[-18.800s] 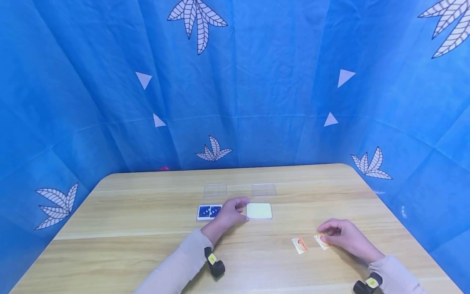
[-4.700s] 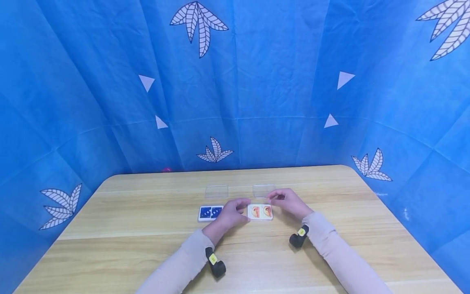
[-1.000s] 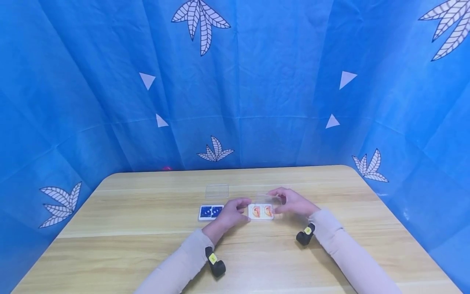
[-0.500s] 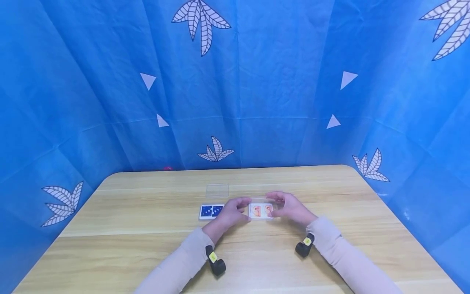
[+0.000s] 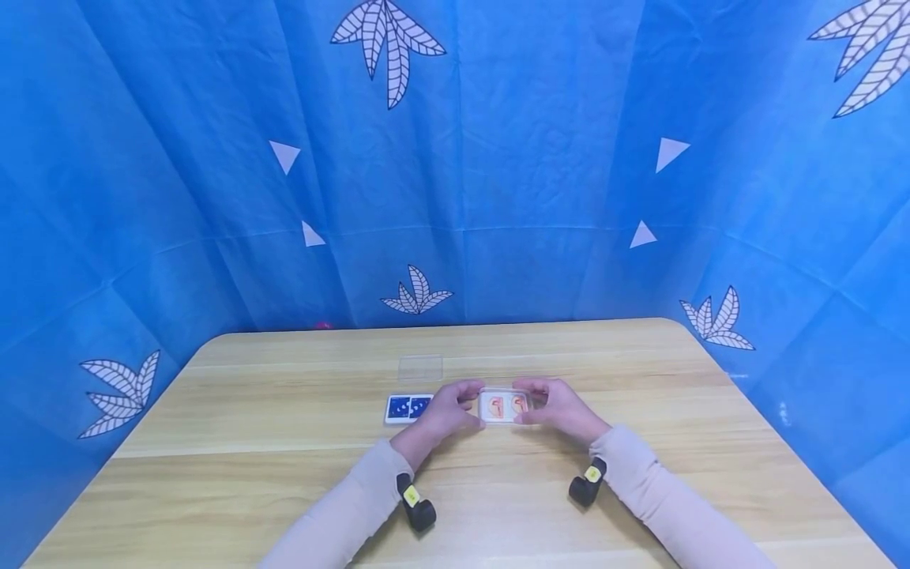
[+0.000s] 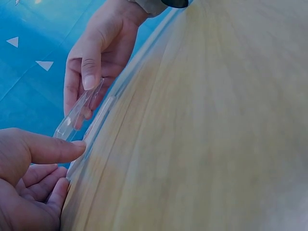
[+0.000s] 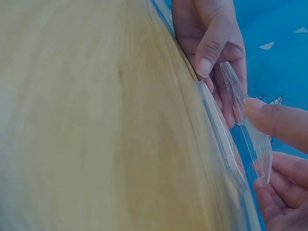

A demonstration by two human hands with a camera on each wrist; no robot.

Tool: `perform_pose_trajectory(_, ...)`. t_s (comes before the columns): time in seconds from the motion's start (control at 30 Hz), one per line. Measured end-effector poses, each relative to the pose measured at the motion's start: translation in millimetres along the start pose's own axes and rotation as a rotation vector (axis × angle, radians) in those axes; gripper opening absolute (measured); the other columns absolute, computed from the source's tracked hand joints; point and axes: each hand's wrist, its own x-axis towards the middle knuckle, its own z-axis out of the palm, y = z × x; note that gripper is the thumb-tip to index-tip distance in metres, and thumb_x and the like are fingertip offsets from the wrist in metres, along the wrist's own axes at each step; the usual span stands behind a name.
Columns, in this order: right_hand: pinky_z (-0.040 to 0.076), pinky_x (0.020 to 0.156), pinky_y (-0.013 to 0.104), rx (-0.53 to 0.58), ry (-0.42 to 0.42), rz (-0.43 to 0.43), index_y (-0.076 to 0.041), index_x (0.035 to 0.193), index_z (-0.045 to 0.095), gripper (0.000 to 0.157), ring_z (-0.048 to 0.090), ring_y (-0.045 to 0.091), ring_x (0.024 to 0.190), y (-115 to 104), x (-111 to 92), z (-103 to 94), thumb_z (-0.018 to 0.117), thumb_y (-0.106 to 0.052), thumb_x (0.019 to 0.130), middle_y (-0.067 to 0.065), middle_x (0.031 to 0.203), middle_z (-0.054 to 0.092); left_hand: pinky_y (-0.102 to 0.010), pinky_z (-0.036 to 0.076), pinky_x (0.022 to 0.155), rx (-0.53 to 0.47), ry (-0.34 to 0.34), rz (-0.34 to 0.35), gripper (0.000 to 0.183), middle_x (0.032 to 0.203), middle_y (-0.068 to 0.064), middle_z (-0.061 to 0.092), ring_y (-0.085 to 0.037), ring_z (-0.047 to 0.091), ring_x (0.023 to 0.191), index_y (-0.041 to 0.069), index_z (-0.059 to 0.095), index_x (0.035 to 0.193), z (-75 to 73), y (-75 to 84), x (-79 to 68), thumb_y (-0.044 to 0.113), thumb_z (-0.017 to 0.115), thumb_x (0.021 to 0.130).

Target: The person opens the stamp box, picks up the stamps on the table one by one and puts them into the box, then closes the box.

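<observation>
My right hand [image 5: 562,408] pinches a clear plastic lid [image 7: 259,147] between thumb and fingers. The lid hangs tilted just over a shallow clear case [image 7: 211,113], apart from it in both wrist views. Two small cards [image 5: 496,408] with orange pictures lie side by side inside this case. On the case's left side, my left hand [image 5: 444,412] holds its edge with thumb and fingers, the case lying flat on the table.
Left of my left hand lies a second case [image 5: 391,421] with two dark blue cards, partly covered by that hand. Behind it a clear lid [image 5: 420,367] rests on the wooden table [image 5: 284,466]. A blue curtain [image 5: 540,158] hangs behind the table.
The orange cards, first loose on the table at the right, now lie in the case. My right hand has lifted the right lid from behind and brought it above them. My left hand stays put.
</observation>
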Motion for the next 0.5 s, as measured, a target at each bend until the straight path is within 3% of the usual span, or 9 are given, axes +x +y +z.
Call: perform_pose_trajectory(0.5,0.031,0.109,0.048,0.026,0.039,0.025,0.010,0.125,0.052,0.062,0.046,0.038,0.124,3.9,-5.4,3.1,0.077,-0.004,0.071,0.025,0.129,0.054,-0.040,0.043,0.102,-0.007,-0.002,-0.016,0.070,0.136,-0.008,0.053,-0.032,0.049,0.123,0.010,0.053,0.131,5.6,3.5,-9.0,-0.009,0.073,0.067)
